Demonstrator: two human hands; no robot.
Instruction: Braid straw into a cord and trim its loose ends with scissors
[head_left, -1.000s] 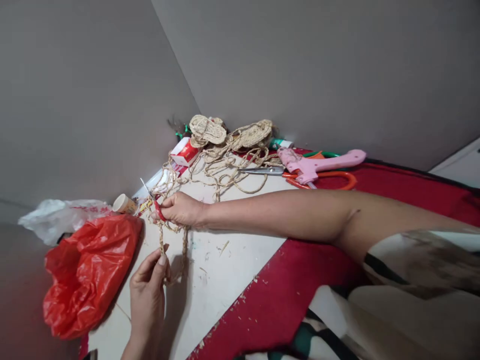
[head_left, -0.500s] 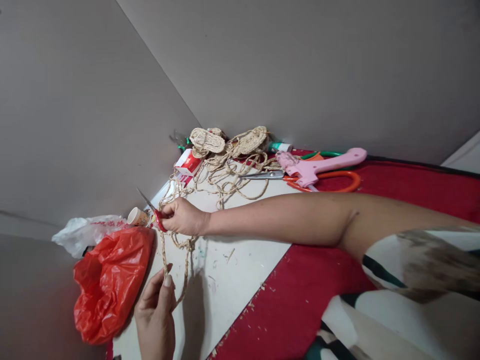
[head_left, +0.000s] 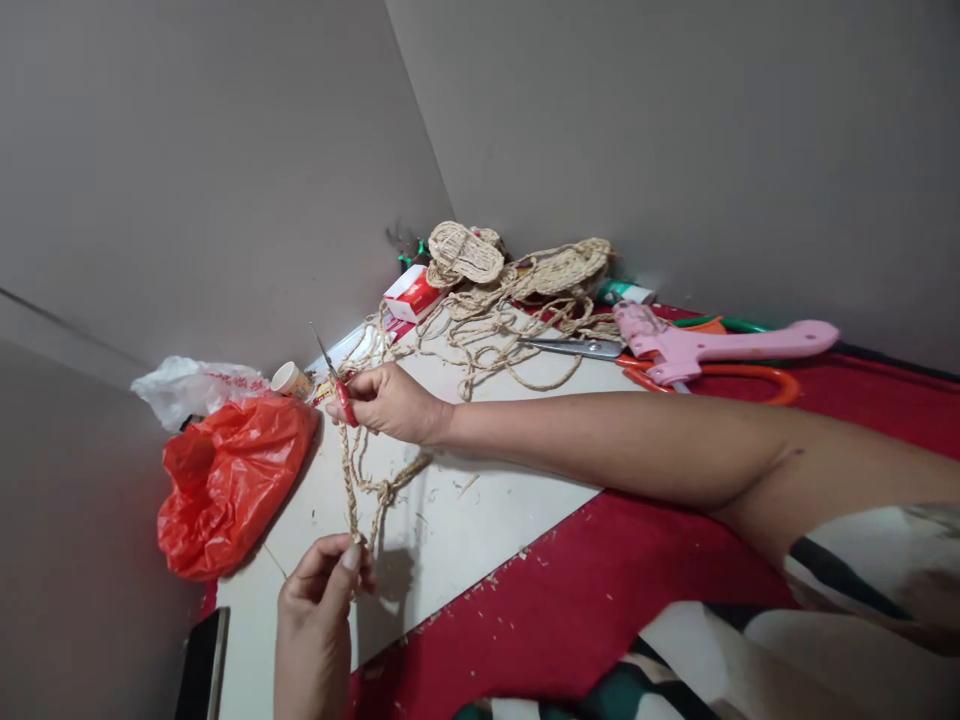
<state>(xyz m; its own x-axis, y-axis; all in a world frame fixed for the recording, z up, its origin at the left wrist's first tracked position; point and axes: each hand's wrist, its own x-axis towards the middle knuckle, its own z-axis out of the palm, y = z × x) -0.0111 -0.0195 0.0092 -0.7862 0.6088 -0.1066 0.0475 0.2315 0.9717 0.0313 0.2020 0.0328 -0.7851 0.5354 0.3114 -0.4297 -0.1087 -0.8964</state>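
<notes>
Nearest, patterned clothing (head_left: 712,660) filled the lower right, above a red cloth (head_left: 540,620) that bordered the right edge of a white surface (head_left: 480,520). A dark flat object (head_left: 199,670) lay by the surface's left edge, at its near end. The left hand (head_left: 319,610) was over the near end of the surface, thumb and fingers pinched together on a braided straw cord (head_left: 349,490). The cord ran up from those fingertips towards the right hand (head_left: 394,400), with a second strand and a knot-like bunch just beside it. The right hand, its arm stretched across the surface's right edge, was closed around the red handles of small scissors (head_left: 344,400), blades pointing away; whether it also gripped the cord could not be told.

Straw scraps (head_left: 469,485) lay on the middle of the surface and along its right edge. At the left edge, a red plastic bag (head_left: 236,480) slumped, with a white plastic bag (head_left: 202,385) behind it and a paper cup (head_left: 289,380) tilted beside them. Over the far right edge lay large scissors (head_left: 577,347) with orange handles, a pink tool (head_left: 742,342) across them. Towards the far corner were loose cord loops (head_left: 544,385), a red-and-white box (head_left: 412,293), two oval woven pieces (head_left: 466,252) and a green-and-white tube (head_left: 626,292), below grey walls (head_left: 675,150).
</notes>
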